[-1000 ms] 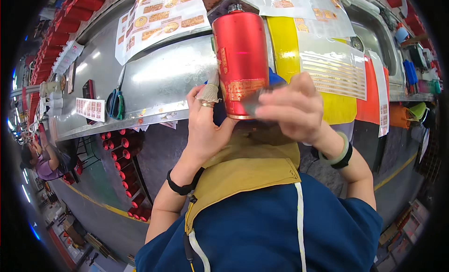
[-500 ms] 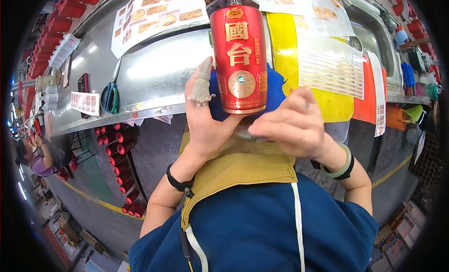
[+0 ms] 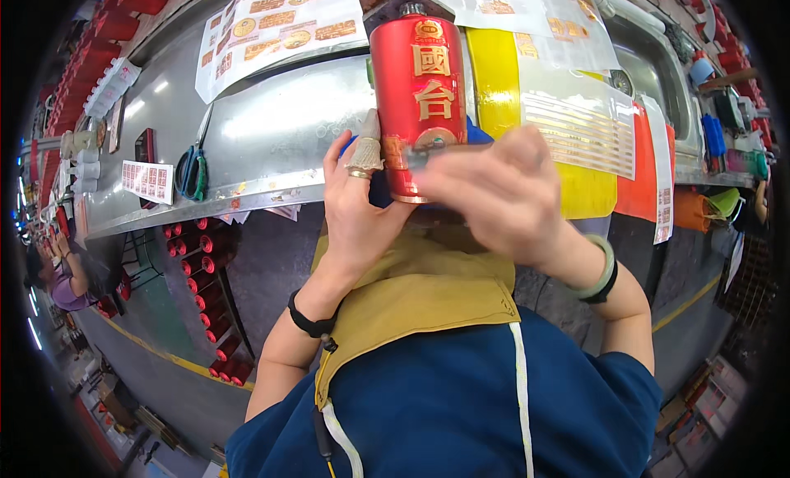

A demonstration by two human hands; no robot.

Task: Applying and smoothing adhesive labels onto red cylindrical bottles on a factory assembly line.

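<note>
A red bottle [image 3: 407, 83] with raised gold characters, a dark cap and a round gold emblem near its base lies with its neck pointing away from me. My left hand [image 3: 358, 227] grips it by the lower left side, thumb at the base; one finger wears a pale fabric cover. Over the lower front of the bottle is my right hand [image 3: 510, 202], fingers pinched and blurred by motion. At its fingertips a small grey-dark thing covers part of the emblem; its kind is unclear. Blue material [image 3: 477, 132] shows beneath the bottle.
Sheets of gold-red labels [image 3: 284, 25] lie at the back of the metal bench [image 3: 271, 178]. Scissors [image 3: 193, 169] rest at left. Right of the bottle are a yellow sheet [image 3: 498, 83], a striped sheet [image 3: 576, 128] and a sink [image 3: 654, 75]. Red cylinders [image 3: 214, 297] stand below; a person [image 3: 66, 272] is far left.
My right hand has moved up and left onto the bottle's lower front. The bottle has turned slightly, its characters shifting right, while my left hand stays at its side.
</note>
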